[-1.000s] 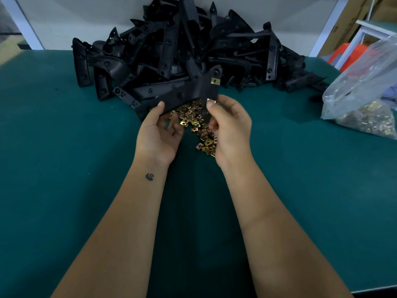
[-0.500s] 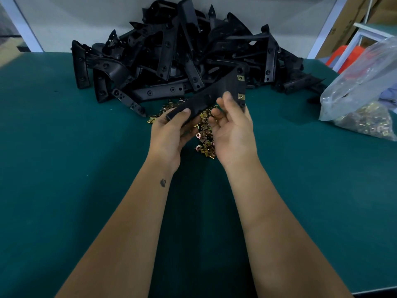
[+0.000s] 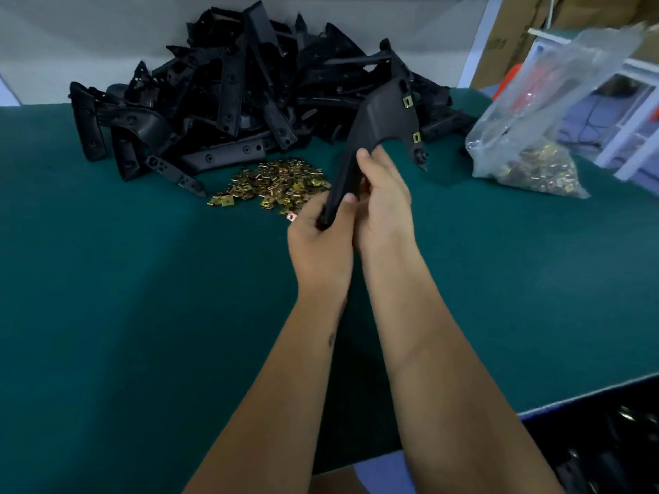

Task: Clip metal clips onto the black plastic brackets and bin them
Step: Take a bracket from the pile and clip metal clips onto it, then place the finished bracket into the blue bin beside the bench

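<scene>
Green felt covers the counter point(image 3: 107, 315), and both hands meet just above its middle. Left hand point(image 3: 319, 244) has its grip wrapped round the bottom end of a black bracket point(image 3: 374, 126), thumb over the front edge. Right hand point(image 3: 383, 205) sits right beside it, touching, fingers curled round the same stem a bit higher up. That bracket tilts up and away toward 1 o'clock, off the counter, and its wide top already carries two brass clips, an upper clip point(image 3: 407, 101) and a lower clip point(image 3: 416, 137). Out at 11 o'clock from the hands lies a loose heap of clips point(image 3: 271, 187) on the felt. Behind that, at 12 o'clock, is a big pile of brackets point(image 3: 249, 90). Over at 2 o'clock a clear plastic bag point(image 3: 556, 112) slumps with more clips inside.
</scene>
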Action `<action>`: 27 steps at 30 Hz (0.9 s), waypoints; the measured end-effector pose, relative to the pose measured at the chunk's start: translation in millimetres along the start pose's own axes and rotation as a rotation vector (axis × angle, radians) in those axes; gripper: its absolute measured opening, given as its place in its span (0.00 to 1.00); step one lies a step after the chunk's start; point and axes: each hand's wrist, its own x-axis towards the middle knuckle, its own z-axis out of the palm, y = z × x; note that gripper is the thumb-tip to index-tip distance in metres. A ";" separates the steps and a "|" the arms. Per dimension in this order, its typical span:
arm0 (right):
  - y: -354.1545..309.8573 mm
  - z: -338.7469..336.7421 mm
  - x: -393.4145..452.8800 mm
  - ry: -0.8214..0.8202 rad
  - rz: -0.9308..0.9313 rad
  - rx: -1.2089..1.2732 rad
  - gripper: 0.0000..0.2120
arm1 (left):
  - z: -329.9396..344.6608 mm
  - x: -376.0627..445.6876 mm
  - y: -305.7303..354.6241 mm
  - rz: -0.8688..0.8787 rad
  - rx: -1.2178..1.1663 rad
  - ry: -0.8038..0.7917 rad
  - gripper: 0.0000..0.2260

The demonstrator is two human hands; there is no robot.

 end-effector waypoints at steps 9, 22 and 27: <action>-112.8 -104.7 -58.5 0.206 -0.373 -0.387 0.09 | 82.1 -82.1 -0.8 0.132 0.291 -0.591 0.08; -193.3 -313.6 -191.7 0.888 -0.387 -0.893 0.17 | 164.8 -264.2 -53.4 -0.310 0.467 -1.363 0.08; -192.3 -379.7 -225.3 0.951 0.060 -1.422 0.06 | 157.7 -264.3 -71.1 -0.430 0.619 -1.585 0.07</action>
